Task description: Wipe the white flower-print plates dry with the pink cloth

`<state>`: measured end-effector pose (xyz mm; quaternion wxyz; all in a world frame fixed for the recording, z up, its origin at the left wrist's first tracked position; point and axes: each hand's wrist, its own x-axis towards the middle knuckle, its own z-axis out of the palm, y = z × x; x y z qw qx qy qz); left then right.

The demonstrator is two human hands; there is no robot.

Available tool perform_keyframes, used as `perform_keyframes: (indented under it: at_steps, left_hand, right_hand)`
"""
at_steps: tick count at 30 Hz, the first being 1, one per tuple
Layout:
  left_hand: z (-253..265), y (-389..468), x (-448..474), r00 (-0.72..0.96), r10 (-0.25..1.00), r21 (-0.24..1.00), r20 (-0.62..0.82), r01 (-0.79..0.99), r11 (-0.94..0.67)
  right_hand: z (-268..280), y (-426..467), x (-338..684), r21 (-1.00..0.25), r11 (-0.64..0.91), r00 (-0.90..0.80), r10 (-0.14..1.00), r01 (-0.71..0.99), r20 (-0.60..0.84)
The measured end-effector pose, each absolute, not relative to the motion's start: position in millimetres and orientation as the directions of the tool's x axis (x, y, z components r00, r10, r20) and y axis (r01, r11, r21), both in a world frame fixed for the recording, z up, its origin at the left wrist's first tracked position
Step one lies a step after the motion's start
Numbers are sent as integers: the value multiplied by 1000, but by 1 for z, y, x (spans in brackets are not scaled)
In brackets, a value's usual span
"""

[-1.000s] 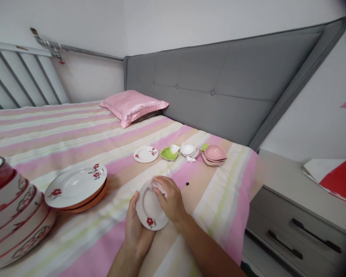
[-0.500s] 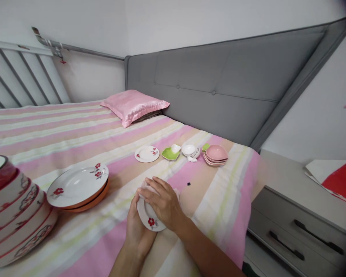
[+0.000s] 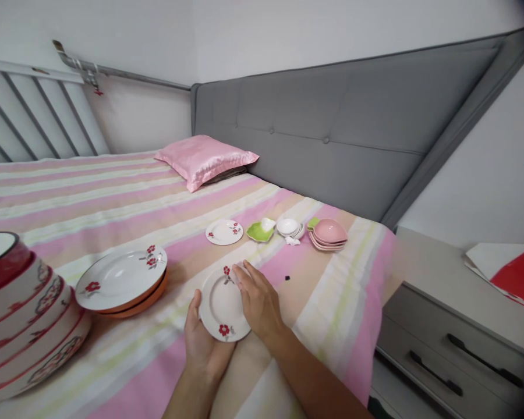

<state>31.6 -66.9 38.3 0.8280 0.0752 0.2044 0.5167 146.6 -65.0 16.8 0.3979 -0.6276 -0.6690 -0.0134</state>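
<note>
Right hand (image 3: 261, 305) slides toward the plate's rim, baring the plate (image 3: 220, 302), fingers together, grip hidden; left hand (image 3: 204, 344) clamps it; wiping seems unfinished.

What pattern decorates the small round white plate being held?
Red flowers on the plate, best in head view.

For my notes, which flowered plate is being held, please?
The plate in the left hand; the far plate and the large stacked plate are untouched.
</note>
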Motion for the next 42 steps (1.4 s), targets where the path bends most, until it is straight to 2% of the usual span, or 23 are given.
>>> perform_keyframes:
  at_steps: [5,15,21,26,33,42]
  left_hand:
    - [38,-65,26,344,917,341,-201,-853,395]
    - [28,-53,16,269,949,336,-165,-889,310]
    - [28,-52,13,234,940,347,-249,-885,312]
    - [32,-53,15,281,910,304,-306,-877,372]
    - [37,-58,22,389,863,237,-323,-850,471]
    - [32,-63,27,472,854,234,-218,-824,515]
  right_hand:
    - [14,-67,147,-505,233,82,847,831,526]
    - [17,-73,146,-504,391,-46,822,770,568]
    - [18,-77,146,-505,532,-169,784,680,597]
    - [17,-78,142,-489,602,-269,761,632,590]
    - [18,-77,141,-481,606,-277,758,634,590]
    - [18,-69,141,-438,596,-163,697,673,698]
